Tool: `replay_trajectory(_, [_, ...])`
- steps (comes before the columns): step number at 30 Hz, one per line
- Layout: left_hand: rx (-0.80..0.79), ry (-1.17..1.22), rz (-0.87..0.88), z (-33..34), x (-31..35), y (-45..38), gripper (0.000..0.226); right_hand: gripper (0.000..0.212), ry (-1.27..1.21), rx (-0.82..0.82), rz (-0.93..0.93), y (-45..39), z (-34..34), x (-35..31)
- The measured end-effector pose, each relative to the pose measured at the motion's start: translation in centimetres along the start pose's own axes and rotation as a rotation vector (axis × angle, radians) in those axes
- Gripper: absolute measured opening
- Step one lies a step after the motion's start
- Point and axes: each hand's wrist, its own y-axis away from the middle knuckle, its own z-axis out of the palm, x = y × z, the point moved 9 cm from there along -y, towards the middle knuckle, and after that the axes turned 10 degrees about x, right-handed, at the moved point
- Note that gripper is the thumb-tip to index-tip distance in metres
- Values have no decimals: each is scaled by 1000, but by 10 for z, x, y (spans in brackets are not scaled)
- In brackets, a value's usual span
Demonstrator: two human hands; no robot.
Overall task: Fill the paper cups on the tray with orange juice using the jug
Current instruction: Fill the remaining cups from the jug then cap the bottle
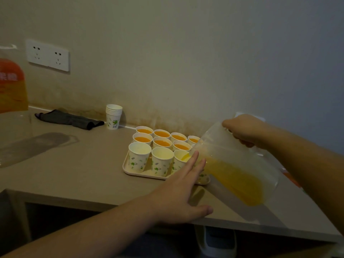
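Jug (232, 168) tilting in right hand (243, 130) — gripping handle, pouring juice into front cup (181, 158); left hand (178, 189) flat, fingers straight — steadying jug.

The orange and yellow bag (11, 86) at the far left, by the wall, has big pale signs on its orange part. They look like Chinese writing, but they are cut off by the edge and too blurry to read for sure

The stack of paper cups (113, 116) by the wall has a tiny dark mark under its green leaf picture. It is too small to read

The paper cups on the tray (140, 156) show only green leaf pictures, with no words that can be made out
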Motion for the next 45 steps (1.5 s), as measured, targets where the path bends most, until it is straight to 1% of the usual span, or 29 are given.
replay_trajectory(5, [-26, -21, -8, 2, 0, 0, 113, 28, 5, -13, -15, 0, 0, -3])
replay_trajectory(31, [-23, -28, 3, 0, -1, -1, 111, 34, 51, -36, -17, -2, -1, -10])
replay_trajectory(37, [-19, -27, 5, 1, -2, -1, 111, 29, 61, -34, -22, -2, -1, -11])
replay_trajectory(45, [-36, -35, -3, 1, -1, -1, 110, 31, 91, -45, -27, -2, -1, -14])
